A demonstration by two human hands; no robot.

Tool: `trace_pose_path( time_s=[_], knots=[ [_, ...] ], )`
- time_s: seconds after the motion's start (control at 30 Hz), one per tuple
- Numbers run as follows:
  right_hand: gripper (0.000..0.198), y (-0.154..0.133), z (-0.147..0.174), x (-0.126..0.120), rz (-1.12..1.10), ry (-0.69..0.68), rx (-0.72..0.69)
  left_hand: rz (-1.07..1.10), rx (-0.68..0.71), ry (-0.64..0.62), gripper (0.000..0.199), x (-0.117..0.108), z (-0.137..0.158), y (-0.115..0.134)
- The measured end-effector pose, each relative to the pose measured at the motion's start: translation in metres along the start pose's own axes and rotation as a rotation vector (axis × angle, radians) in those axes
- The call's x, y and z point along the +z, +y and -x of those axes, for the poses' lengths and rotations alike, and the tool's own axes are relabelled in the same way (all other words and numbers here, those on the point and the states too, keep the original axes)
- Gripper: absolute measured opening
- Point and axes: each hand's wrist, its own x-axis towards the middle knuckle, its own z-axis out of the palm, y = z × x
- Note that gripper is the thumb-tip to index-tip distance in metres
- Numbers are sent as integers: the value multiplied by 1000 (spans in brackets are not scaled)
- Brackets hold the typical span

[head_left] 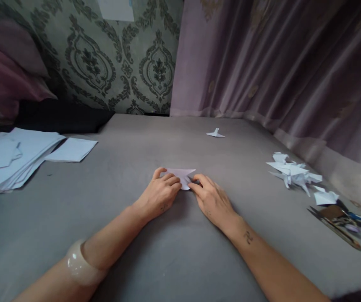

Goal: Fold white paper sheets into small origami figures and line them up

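A small folded sheet of paper (182, 173), pale and pointed at its upper right corner, lies between my two hands on the grey surface. My left hand (164, 191) presses on its left side with fingers curled over it, hiding part of the sheet. At the lower right edge, my right hand (210, 195) pinches the paper between thumb and fingers. The paper's near part has a fold that opens toward my right fingertips.
Stacked white paper (32, 147) lies at the left, with a smaller square stack (73, 150) beside it. A folded paper figure (215, 133) stands farther back. Several more figures (294, 172) are heaped at the right, near scissors (334, 228). Behind hangs a curtain (231, 63).
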Motion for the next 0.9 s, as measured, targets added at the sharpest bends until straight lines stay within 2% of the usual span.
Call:
trace_pose_path(
  time_s=[0.2, 0.53, 0.67, 0.9],
  knots=[
    [24, -2, 7, -3, -84, -4, 65, 34, -28, 12, 24, -2, 0, 4],
    [18, 2, 1, 3, -307, 78, 199, -14, -194, 96, 21, 3, -1, 14],
    [16, 1, -2, 7, -299, 84, 234, -26, -260, 73, 21, 3, -3, 20],
    [8, 1, -3, 11, -263, 85, 259, -46, -251, 32, 21, 5, -3, 20]
  ],
)
